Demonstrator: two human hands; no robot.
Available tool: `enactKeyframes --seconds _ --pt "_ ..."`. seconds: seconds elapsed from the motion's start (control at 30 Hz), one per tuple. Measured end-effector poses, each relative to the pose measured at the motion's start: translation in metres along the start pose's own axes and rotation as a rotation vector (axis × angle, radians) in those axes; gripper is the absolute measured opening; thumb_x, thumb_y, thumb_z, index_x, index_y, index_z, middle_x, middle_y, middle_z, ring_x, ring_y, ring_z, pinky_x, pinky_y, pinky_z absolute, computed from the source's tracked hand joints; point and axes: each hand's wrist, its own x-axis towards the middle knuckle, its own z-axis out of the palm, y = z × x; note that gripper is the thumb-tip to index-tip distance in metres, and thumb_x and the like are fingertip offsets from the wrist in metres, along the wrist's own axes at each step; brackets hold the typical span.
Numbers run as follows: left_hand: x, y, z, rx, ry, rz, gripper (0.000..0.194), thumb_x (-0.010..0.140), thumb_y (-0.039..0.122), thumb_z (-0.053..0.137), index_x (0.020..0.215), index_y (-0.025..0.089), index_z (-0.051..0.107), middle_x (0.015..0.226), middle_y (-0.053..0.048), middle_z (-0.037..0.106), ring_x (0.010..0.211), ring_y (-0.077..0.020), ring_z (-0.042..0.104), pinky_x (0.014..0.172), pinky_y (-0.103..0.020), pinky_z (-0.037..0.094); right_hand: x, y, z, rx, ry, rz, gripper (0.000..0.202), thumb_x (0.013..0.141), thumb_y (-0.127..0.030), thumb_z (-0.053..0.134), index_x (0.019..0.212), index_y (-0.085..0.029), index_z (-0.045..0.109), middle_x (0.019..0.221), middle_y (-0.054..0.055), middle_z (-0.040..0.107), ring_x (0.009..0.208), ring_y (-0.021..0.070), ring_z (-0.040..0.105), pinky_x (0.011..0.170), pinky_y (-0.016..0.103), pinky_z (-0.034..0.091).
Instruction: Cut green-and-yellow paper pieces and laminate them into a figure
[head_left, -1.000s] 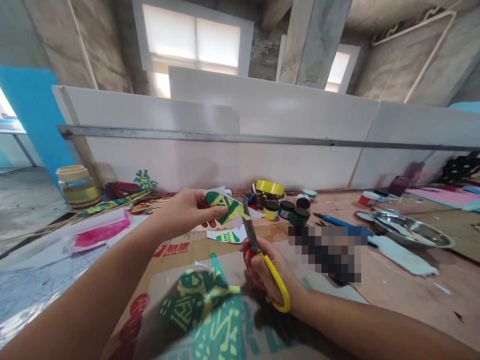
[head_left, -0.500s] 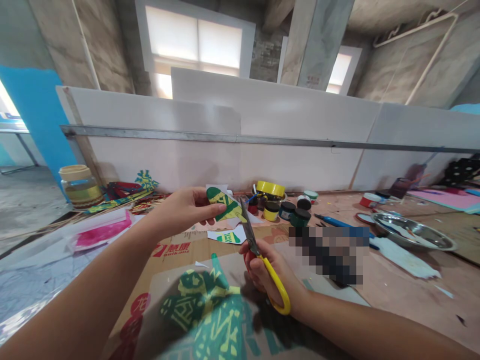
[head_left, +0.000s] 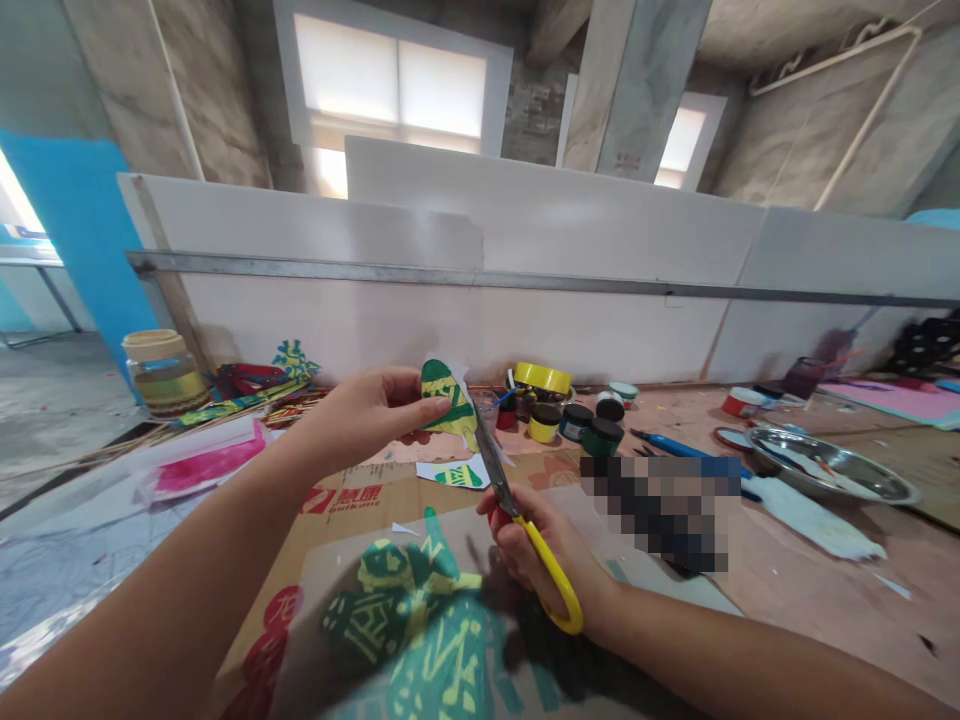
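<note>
Between the thumb and fingers of my left hand (head_left: 382,408) is a green and yellow painted paper piece (head_left: 444,400), held up above the table with a white margin along its right side. My right hand (head_left: 544,545) grips yellow-handled scissors (head_left: 555,575), whose blades point up and left at the paper's lower right edge. Just below lies a second painted paper scrap (head_left: 454,474) with white borders. Under my hands a larger sheet with green and yellow patterned shapes (head_left: 442,640) rests on printed cardboard (head_left: 337,500).
Several paint jars (head_left: 544,424) and a yellow tape roll (head_left: 541,377) stand at the back. To the right are a blue-handled tool (head_left: 667,444) and a metal bowl (head_left: 892,488). A lidded glass jar (head_left: 161,375) and a pink-painted sheet (head_left: 202,462) are at left.
My left hand has shifted slightly right and turned the paper more upright, with its top edge higher. The scissors stay by its lower right edge.
</note>
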Motion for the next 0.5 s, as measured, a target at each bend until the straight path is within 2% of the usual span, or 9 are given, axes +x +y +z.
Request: enactKeyframes --seconds 0.17,0.5 --pt "-0.0011 0.0019 0.0009 -0.016 0.046 0.013 0.032 0.081 0.051 0.064 0.077 0.019 0.063 0.065 0.002 0.062 0.065 -0.0132 0.061 0.063 -0.023 0.048 0.0008 -0.0006 -0.0003 -0.001 -0.014 0.004 0.06 0.07 -0.073 0.064 0.093 -0.019 0.054 0.066 -0.007 0.038 0.044 0.0044 0.028 0.036 0.018 0.022" --pt "-0.003 0.0056 0.0019 -0.033 0.05 0.016 0.026 0.083 0.046 0.064 0.076 0.02 0.063 0.064 0.004 0.06 0.063 -0.0109 0.06 0.063 -0.021 0.047 0.0011 0.0005 0.0007 0.036 -0.028 0.03 0.062 0.069 -0.074 0.065 0.094 -0.018 0.053 0.064 -0.008 0.037 0.044 0.004 0.027 0.038 0.017 0.02"
